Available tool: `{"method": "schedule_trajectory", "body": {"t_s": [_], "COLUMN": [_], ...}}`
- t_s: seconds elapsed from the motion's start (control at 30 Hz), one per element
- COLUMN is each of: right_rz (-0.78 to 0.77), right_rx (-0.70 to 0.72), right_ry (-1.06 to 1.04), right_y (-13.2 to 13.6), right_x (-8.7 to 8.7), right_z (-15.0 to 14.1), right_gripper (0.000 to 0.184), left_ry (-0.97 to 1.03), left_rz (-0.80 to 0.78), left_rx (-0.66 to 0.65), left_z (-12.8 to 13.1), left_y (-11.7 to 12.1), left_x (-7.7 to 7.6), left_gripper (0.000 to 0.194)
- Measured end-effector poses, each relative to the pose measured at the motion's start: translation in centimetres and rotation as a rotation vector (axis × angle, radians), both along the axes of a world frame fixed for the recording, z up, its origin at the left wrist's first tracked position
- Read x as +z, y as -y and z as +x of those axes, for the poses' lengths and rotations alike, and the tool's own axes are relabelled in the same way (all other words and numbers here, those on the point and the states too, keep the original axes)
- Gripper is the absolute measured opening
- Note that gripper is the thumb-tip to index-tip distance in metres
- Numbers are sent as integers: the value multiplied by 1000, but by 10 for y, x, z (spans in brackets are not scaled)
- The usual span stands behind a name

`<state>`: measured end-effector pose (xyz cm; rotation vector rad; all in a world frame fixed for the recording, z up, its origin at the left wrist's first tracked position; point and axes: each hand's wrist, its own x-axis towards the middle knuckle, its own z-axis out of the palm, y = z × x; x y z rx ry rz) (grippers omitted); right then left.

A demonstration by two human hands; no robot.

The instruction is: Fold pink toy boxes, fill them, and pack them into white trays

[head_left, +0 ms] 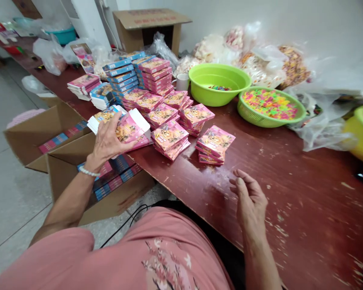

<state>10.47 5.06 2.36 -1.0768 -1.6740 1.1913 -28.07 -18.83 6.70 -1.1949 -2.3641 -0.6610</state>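
At the table's left edge my left hand (pixel 107 139) spans a pink printed flat carton (pixel 128 128) on top of a pile, its thumb along the near side and fingers bent over the other. White flaps stick out at the carton's far end. My right hand (pixel 250 191) hovers over the bare red tabletop, fingers loosely curled and apart, nothing in it. Between the hands stand a small stack of filled pink boxes (pixel 215 141) and another pink stack (pixel 170 137). Blue-topped flat cartons (pixel 104 114) lie just beyond my left hand.
Tall stacks of blue boxes (pixel 121 76) and pink boxes (pixel 155 72) stand behind. A green bowl (pixel 219 94), a green basket (pixel 250 114) of colourful small pieces and a white mug (pixel 182 81) are farther back. Open cardboard cartons (pixel 65 161) holding boxes sit below the table's left edge.
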Motion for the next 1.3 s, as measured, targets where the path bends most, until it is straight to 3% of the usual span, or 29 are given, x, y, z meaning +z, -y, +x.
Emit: {"method": "schedule_trajectory", "body": {"t_s": [0.1,0.23,0.33,0.43,0.57,0.73,0.8,0.9,1.0,1.07,1.13,1.23,1.3], "right_rz": [286,738,825,886,832,408,271,228,232,241,257,232,185], "right_rx": [198,342,301,167,67,127,177,246,298,330,347,419,538], "right_ry": [12,23,88,322,563,438,433,403,324,280,254,211,194], "right_y": [37,77,87,85,78,59,50,41,43,49,55,59,57], "right_x": [31,69,76,67,50,28,21,17,22,27,32,38,44], "right_z": [-12,-29,-33,-29,-14,16,31,49,57,56,55,55,58], "right_gripper": [36,49,43,34,36,35,28,27,26,24,20,19,18], "left_ry": [-137,-271,-281,-265,-219,-201,-41,542,1210,1541,1834,2042,1948], "left_rz": [48,50,91,127,183,196,137,-58,-338,-532,-645,-616,-553], "left_rx": [-127,-310,-401,-466,-484,-539,-618,-785,-1012,-1228,-1348,-1326,-1326], "left_z": [47,106,143,175,212,252,257,244,216,204,203,214,220], "left_y": [-1,-19,-38,-54,-70,-83,-84,-86,-94,-102,-108,-111,-112], "left_x": [12,11,2,-7,-20,-45,-49,-41,-28,-26,-30,-37,-34], "left_gripper": [108,108,107,99,85,79,90,108,88,88,95,101,106]}}
